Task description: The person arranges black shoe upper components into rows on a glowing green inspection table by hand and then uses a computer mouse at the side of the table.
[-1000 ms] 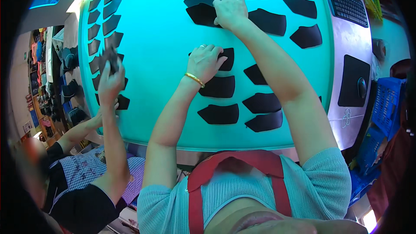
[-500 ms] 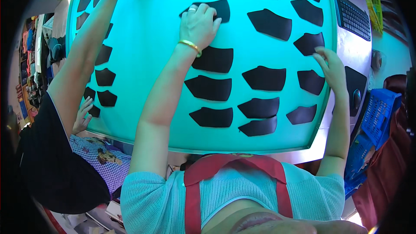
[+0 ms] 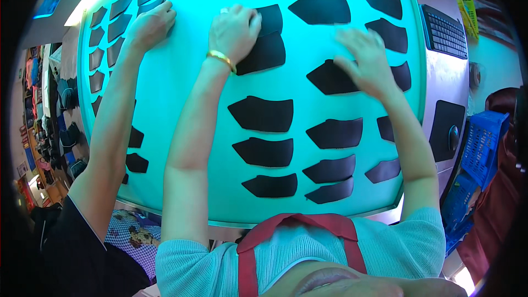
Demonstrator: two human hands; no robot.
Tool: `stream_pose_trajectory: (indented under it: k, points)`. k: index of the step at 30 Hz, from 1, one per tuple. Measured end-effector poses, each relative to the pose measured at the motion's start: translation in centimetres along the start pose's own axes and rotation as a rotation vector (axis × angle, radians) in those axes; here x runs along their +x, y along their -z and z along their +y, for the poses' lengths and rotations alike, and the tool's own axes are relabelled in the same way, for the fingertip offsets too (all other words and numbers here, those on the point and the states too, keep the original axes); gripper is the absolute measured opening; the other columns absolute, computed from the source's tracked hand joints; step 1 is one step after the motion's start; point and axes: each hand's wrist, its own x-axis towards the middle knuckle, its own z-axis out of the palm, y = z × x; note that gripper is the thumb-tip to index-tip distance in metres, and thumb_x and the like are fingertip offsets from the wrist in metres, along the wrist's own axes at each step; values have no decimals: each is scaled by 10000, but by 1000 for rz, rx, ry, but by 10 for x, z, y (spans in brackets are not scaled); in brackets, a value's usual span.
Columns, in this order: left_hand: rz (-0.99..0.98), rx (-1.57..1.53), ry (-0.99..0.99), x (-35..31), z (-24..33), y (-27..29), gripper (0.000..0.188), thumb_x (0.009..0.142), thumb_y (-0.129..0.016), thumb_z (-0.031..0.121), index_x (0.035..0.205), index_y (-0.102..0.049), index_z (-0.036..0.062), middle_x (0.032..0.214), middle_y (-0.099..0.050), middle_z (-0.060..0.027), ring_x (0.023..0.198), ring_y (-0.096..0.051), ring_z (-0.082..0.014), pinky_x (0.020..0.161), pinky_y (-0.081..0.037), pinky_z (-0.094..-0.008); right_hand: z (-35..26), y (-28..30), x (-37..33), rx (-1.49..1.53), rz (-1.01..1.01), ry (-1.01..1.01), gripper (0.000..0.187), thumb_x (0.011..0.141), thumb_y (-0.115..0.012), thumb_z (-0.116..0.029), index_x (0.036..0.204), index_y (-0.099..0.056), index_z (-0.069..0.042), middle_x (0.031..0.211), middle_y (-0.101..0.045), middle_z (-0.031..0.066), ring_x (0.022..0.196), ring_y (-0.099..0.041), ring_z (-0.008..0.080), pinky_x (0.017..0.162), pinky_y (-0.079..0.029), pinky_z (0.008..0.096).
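Rows of flat, dark, leather-like cut pieces, most with a pointed left end, lie on a lit turquoise tabletop point(image 3: 192, 198). My left hand point(image 3: 234, 33), a gold bangle at its wrist, has its fingers curled together on the left end of one dark piece point(image 3: 271, 19). Directly below it, another dark piece point(image 3: 269, 52) is partly covered by that hand. My right hand point(image 3: 363, 58), slightly blurred, hovers or rests over the right end of a dark piece point(image 3: 328, 78) in the middle column. Its fingers are spread, with nothing seen in them.
At the left, a co-worker's hand point(image 3: 153, 26) touches a dark piece among smaller ones. Right of the tabletop are a black keyboard point(image 3: 444, 32), a mouse point(image 3: 453, 137) on a black pad, and blue plastic baskets point(image 3: 483, 146). A yellow basket point(image 3: 467, 11) stands at the far right.
My right hand has moved left from the right-hand column to the middle column. My left hand has shifted slightly left and down. The co-worker's hand has come nearer, and the view has tilted.
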Motion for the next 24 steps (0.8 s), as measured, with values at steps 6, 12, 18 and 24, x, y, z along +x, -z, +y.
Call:
stream_pose_trajectory:
  k: [6,12,18,24]
  points:
    - [346,49,-79,72,-25,-31,192,908,-609,251,1050,-661,134,1112,-636,-79,1077,-584,-340,901,-481,-436,-15,-34,57,-301,72,-38,682,974,-433,-565,1510,-360,-150,1591,-308,59,1462,-285,283,1152,-224,576]
    - [27,74,51,70,-15,-26,218,926,-572,298,993,-687,125,1110,-634,-61,1087,-585,-319,896,-486,-447,9,10,98,-205,203,-51,710,993,-274,-637,1534,-319,-179,1607,-273,39,1488,-233,247,1182,-165,576]
    - [123,16,-15,49,-18,-27,198,913,-602,300,949,-683,122,1077,-636,-56,1071,-578,-318,903,-471,-432,13,-22,115,-290,-7,-157,705,995,-271,-631,1547,-288,-192,1623,-235,28,1495,-212,236,1187,-159,563]
    - [295,-25,-145,31,18,-13,170,853,-693,225,975,-654,114,1061,-616,-58,1061,-574,-307,860,-471,-411,64,2,170,-341,277,-38,672,990,-280,-645,1499,-378,-216,1580,-335,33,1461,-302,227,1158,-173,610]
